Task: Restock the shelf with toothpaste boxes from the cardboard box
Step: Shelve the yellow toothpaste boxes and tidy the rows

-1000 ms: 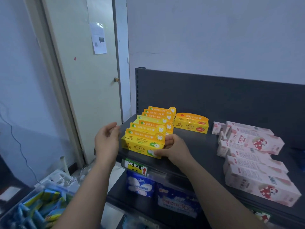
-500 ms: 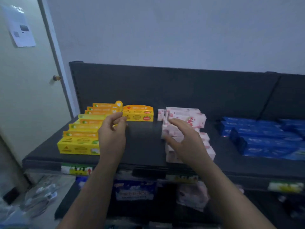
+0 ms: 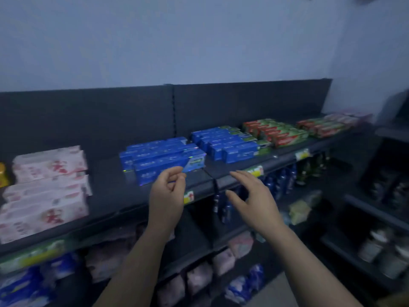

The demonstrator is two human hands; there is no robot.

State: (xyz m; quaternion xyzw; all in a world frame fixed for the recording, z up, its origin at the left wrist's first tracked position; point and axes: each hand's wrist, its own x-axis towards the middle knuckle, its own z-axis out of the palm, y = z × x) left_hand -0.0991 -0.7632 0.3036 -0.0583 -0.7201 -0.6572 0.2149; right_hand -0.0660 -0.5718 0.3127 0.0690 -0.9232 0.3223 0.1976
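The blue toothpaste boxes (image 3: 159, 158) are lying in a stack on the dark shelf (image 3: 106, 173), near its front edge. The left hand (image 3: 167, 196) is hovering right in front of that stack, fingers loosely curled and holding nothing; I cannot tell whether its fingertips are touching the front box. The right hand (image 3: 252, 198) is reaching just to the right of the stack, fingers spread and empty. Pink boxes (image 3: 46, 189) are sitting well left of the stack, and red-and-green boxes (image 3: 274, 131) are lying further to its right.
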